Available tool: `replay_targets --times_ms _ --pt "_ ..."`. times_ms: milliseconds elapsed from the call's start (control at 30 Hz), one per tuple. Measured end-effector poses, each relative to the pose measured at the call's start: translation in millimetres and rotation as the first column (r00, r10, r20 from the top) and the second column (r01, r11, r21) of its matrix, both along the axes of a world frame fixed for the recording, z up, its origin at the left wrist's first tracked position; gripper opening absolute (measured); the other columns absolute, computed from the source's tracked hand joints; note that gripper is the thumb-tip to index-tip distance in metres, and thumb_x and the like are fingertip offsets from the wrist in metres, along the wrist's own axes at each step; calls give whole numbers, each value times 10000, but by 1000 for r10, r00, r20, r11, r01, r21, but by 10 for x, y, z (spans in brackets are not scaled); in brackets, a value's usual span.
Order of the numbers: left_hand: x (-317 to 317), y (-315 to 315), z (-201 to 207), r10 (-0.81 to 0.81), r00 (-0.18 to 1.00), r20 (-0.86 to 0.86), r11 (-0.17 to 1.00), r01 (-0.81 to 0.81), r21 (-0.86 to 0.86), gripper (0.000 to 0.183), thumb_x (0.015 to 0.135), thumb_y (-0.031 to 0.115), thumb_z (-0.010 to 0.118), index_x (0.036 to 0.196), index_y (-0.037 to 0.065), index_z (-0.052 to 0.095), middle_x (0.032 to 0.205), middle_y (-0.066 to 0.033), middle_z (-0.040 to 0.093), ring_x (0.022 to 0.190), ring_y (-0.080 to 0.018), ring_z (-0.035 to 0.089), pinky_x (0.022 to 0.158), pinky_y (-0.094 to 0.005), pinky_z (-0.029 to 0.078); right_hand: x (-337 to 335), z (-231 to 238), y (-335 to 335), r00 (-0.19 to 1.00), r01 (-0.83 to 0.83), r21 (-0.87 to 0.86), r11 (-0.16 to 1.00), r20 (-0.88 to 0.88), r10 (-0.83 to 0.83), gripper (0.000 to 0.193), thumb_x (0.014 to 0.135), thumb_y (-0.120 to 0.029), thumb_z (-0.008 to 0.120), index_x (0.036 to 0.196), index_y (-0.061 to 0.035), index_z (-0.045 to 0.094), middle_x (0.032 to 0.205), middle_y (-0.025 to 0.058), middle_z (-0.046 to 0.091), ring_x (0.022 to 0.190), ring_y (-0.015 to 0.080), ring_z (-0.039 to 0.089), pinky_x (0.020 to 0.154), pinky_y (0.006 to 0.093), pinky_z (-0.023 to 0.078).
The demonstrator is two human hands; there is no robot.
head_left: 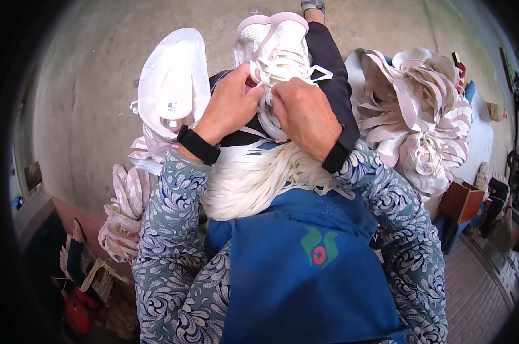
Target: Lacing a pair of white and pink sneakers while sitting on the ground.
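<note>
A white and pink shoe upper (296,31) lies over my dark-trousered lap, with white shoelace threaded across its front. My left hand (230,104) is closed in a pinch at the left side of its lacing. Close beside it, my right hand (306,114) is closed with curled fingers at the lacing; its fingertips are partly hidden. A loop of the shoelace (322,73) sticks out to the right above the right hand. Below both hands, a thick bundle of loose cream laces (242,183) rests on my blue apron (271,258).
Another white upper (176,69) lies at the left, with several more uppers (124,212) below it. A large heap of white and pink uppers (414,97) stands at the right. A brown box (463,202) is near its lower edge. Concrete floor (93,97) surrounds my place.
</note>
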State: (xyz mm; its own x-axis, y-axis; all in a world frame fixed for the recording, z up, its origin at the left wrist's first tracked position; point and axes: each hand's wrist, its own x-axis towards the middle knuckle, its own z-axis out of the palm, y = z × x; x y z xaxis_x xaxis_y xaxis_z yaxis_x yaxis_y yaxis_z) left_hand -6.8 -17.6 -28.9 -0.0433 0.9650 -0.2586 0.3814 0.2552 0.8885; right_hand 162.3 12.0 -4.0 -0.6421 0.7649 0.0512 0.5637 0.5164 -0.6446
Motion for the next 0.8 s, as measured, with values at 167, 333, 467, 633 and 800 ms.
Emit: replay_targets --times_ms 167,333,467,633,800 --pt "-36 31 53 31 986 165 987 -4 -159 257 845 86 572 1054 -63 547 875 -127 633 693 -174 624 610 -279 514 -14 -19 18 997 69 -56 996 -17 -70 131 816 -102 610 850 24 601 813 215 600 748 391 612 662 446 493" --pt "-82 79 86 4 975 224 983 37 -181 239 851 85 566 1036 -66 548 862 -109 624 620 -139 595 571 -253 498 -50 -16 -35 999 39 -103 994 -1 -40 126 803 -98 640 869 9 643 787 191 620 741 356 620 668 401 496" --pt "-97 80 95 -13 977 214 980 55 -191 228 852 85 557 1022 -66 546 828 -101 617 578 -129 574 546 -257 481 -58 -18 -16 998 48 -64 997 -41 -51 131 820 -120 624 834 10 636 764 194 627 721 368 629 650 425 505" --pt "-76 61 101 -8 980 199 984 43 -172 212 853 83 553 1008 -60 547 795 -96 613 565 -128 570 540 -259 473 -2 -1 36 995 72 -88 994 -64 -78 159 834 -147 606 830 12 614 784 201 624 716 390 625 651 460 505" --pt "-90 63 106 -20 982 186 982 54 -181 210 853 84 561 1013 -51 548 783 -92 611 562 -130 570 534 -262 470 -35 -55 22 990 61 21 998 -125 -58 145 822 -138 607 869 -1 597 862 190 608 693 378 630 640 455 514"
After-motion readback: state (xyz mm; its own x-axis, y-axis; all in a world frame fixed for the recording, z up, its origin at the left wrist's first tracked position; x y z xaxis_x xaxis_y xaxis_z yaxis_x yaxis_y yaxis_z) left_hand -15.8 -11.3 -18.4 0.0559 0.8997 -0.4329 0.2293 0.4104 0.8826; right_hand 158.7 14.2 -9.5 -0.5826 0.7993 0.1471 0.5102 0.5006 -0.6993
